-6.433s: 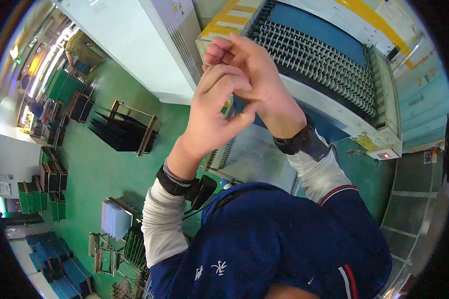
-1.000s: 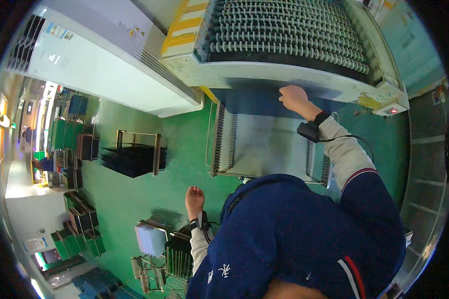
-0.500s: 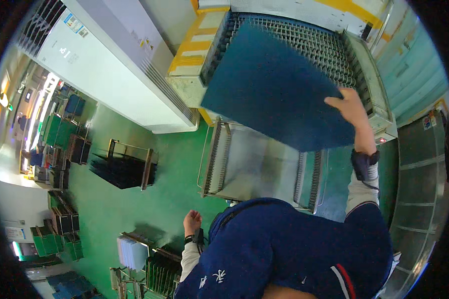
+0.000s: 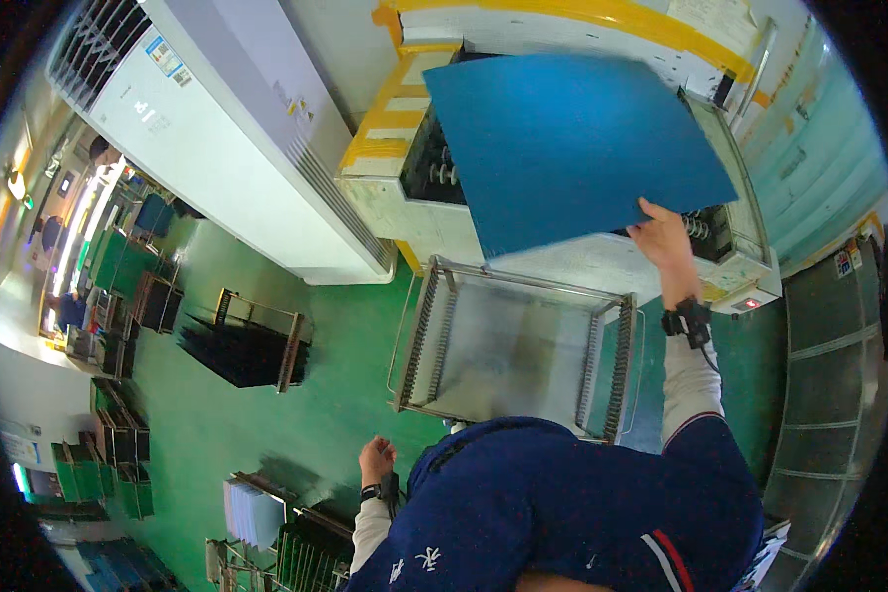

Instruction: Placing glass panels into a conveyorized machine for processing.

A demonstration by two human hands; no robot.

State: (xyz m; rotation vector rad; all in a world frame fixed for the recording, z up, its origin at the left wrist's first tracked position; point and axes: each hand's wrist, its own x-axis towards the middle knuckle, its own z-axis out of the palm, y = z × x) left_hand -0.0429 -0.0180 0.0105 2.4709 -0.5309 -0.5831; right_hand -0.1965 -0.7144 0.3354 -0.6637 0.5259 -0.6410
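Note:
A large flat blue panel [image 4: 572,148] lies tilted above the roller conveyor [image 4: 702,232], hiding most of its rollers. My right hand [image 4: 664,240] grips the panel by its near edge, toward the right corner, with the thumb on the upper face. My left hand [image 4: 377,459] hangs low beside my body, fingers curled in, and nothing shows in it. Between me and the conveyor stands a metal rack [image 4: 513,345] with slotted, comb-like sides and no panel in it.
A tall white cabinet unit [image 4: 217,138] rises at the left of the conveyor. On the green floor, a rack of dark panels [image 4: 232,350] stands to the left. Another rack with pale sheets [image 4: 254,513] is at lower left. A grey metal partition [image 4: 829,395] borders the right.
My right hand has swung the panel from a steep slant to a flatter position over the conveyor. The hand now lies lower and slightly left. My left hand stays low.

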